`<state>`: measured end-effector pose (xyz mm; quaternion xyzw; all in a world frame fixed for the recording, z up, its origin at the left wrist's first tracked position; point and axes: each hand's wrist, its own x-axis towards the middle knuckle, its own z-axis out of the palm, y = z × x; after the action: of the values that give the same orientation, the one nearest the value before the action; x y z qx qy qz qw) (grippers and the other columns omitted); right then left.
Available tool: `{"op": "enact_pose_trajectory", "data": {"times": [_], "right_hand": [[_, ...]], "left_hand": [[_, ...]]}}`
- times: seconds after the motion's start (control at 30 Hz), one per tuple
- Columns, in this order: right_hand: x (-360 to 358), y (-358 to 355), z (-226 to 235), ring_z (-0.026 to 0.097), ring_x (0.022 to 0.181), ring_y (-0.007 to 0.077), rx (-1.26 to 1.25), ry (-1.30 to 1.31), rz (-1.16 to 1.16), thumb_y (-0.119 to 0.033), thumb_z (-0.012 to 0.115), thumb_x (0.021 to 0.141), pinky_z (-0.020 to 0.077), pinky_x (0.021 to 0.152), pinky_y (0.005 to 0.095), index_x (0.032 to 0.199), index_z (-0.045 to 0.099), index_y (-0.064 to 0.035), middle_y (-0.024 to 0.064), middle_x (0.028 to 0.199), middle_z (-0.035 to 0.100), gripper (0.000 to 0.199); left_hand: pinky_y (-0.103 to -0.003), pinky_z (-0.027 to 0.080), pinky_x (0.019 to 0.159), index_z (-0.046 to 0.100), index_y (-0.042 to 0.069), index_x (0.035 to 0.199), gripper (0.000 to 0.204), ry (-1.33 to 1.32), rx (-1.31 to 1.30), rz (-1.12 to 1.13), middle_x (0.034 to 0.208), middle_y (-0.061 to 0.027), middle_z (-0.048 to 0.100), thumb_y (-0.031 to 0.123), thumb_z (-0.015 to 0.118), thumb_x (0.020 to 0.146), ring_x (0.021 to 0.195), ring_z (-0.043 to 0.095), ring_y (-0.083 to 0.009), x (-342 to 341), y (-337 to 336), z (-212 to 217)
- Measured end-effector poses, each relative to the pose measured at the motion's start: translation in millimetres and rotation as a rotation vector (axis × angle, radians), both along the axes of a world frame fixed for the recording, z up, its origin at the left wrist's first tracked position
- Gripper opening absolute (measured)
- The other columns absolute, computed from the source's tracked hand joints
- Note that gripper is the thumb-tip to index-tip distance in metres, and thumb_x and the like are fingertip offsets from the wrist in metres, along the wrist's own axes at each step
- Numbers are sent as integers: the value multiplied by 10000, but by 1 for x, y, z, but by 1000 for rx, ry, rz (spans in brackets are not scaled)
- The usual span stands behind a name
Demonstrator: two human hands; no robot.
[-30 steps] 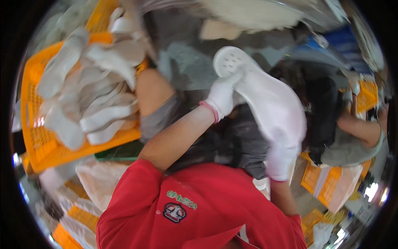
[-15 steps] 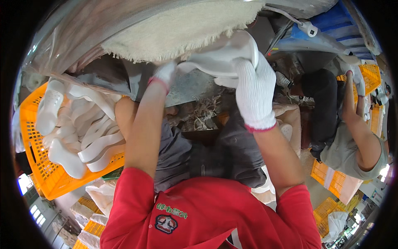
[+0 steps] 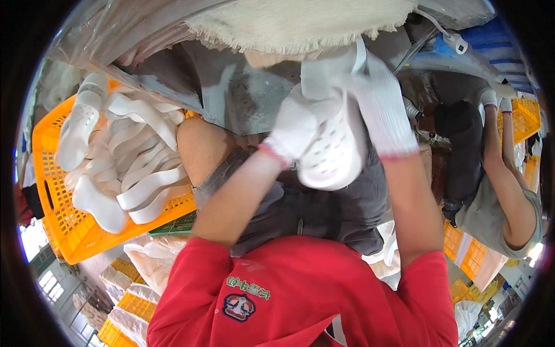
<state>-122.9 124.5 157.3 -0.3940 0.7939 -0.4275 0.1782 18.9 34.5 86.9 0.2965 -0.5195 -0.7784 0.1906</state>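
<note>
Left hand [image 3: 298, 124], white-gloved, is seen closed on the left side of a white shoe [image 3: 332, 162] at the centre of the frame. Right hand [image 3: 386, 113], likewise gloved, is noted at the shoe's upper right; its fingers are motion-blurred, and whether they are clamped cannot be told. The shoe's upper part is partly covered by the hands and smeared near a fringed cloth [image 3: 295, 26]. Holes are observed in its rounded toe, which is pointed downward.
</note>
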Motion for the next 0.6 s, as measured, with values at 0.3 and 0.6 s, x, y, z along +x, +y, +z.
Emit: {"op": "enact_pose_trajectory", "data": {"times": [0.3,0.6], "right_hand": [[6,27,4,730,1187,359,-77,200,-372,-228,801,874,592,987,389,1509,511,138,298,1360,693,789],[-76,-24,-72,763,809,305,-58,1106,38,-164,714,814,618,726,460,889,808,-83,153,843,773,144]], "left_hand": [[-434,597,954,760,89,1289,374,-433,-1003,-29,1190,-222,788,337,667,1025,1080,762,-365,-108,-22,-24],[-354,560,1024,710,10,1364,552,-864,-622,-450,1298,-157,764,364,825,956,1133,734,-243,29,-101,-13]]}}
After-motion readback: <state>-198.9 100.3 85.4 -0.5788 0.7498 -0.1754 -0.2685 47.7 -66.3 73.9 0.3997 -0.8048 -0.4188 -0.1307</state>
